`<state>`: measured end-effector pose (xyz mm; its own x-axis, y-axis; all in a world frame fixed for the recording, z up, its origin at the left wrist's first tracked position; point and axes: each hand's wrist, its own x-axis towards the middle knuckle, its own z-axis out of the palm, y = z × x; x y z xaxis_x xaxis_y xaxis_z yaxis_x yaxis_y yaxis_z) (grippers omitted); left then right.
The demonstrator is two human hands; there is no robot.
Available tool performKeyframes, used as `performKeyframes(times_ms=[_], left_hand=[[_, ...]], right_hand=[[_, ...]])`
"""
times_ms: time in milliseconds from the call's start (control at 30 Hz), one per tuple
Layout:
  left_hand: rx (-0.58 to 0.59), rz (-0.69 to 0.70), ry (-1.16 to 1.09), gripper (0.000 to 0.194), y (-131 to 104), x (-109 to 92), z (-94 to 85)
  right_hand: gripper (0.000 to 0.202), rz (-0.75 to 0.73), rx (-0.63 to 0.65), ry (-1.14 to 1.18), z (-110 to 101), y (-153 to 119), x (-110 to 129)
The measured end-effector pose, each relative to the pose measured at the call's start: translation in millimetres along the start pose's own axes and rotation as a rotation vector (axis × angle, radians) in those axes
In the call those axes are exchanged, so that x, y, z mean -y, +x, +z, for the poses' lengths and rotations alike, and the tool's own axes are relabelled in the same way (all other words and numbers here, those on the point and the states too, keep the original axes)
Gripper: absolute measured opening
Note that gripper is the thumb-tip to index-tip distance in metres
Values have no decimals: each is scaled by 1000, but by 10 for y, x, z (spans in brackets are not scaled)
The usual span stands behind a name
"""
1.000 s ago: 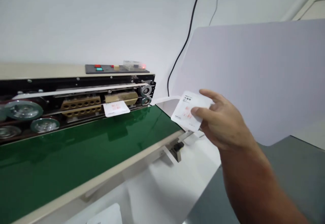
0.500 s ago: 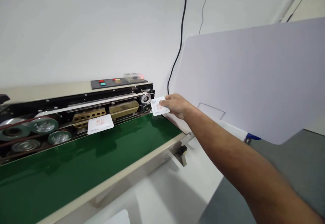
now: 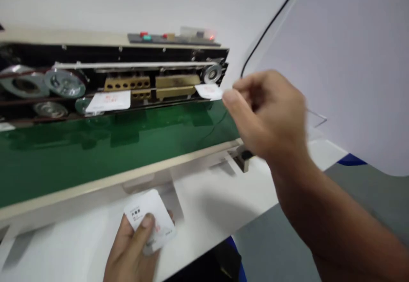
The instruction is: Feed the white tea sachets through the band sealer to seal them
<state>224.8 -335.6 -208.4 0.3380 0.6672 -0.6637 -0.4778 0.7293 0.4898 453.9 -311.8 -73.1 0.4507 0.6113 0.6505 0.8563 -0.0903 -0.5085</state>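
Observation:
My left hand (image 3: 134,243) is closed around a white pouch (image 3: 159,214) with black and red print, its thumb lying across the front. Above the belt's right end, my right hand (image 3: 271,107) has curled fingers and holds nothing; motion blurs it. Just left of its thumb, another white pouch (image 3: 208,91) sits with its edge in the band sealing machine (image 3: 179,87), by the right-hand pulley (image 3: 211,74). A further pouch (image 3: 110,101) juts from the machine farther left, past the brass blocks. Part of one more pouch (image 3: 5,127) shows at the left edge.
A green conveyor belt (image 3: 96,154) runs below the sealing line. Coloured buttons and a red light sit on the control panel (image 3: 172,39). The machine stands on a white table (image 3: 211,205). A black cable (image 3: 271,22) hangs behind, and a pale panel (image 3: 358,73) stands at right.
My right hand has let go of its pouch at the machine's right end and drawn back. The pouch on the machine has travelled left. My left hand with a pouch has come into view.

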Motion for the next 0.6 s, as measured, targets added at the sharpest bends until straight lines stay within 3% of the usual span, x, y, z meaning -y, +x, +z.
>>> performKeyframes(times_ms=[100, 167, 200, 267, 367, 600], left_hand=[[107, 61, -120, 53, 26, -12, 22], [172, 49, -156, 49, 38, 10, 16], [193, 43, -159, 45, 42, 25, 8], [221, 56, -140, 30, 50, 52, -10], [241, 83, -94, 13, 60, 71, -31], [151, 104, 246, 44, 56, 99, -107]], right_hand=[[15, -161, 463, 149, 33, -816, 127], [18, -93, 795, 305, 160, -1253, 122], [17, -37, 891, 374, 240, -1405, 104], [18, 93, 943, 473, 383, -1566, 64], [19, 231, 931, 569, 466, -1562, 29], [20, 188, 998, 606, 304, -1453, 83]])
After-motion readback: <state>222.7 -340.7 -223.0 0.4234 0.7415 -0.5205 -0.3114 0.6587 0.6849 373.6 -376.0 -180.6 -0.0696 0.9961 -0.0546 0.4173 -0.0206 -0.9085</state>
